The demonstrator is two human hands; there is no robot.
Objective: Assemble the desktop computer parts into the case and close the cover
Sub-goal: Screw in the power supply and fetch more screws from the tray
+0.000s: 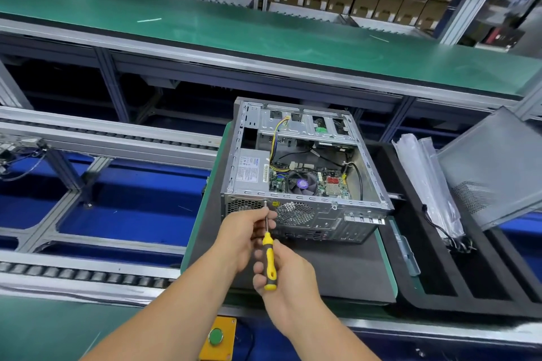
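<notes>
A person's right hand grips the yellow-and-black screwdriver by its handle while the left hand pinches its shaft, steadying the tip at a screw on the rear panel of the computer case, which lies open-side-up on the dark surface. Power supply, motherboard and cooler fan already sit inside, so assembly looks well along. The side cover leans apart at right, not yet fitted.
</notes>
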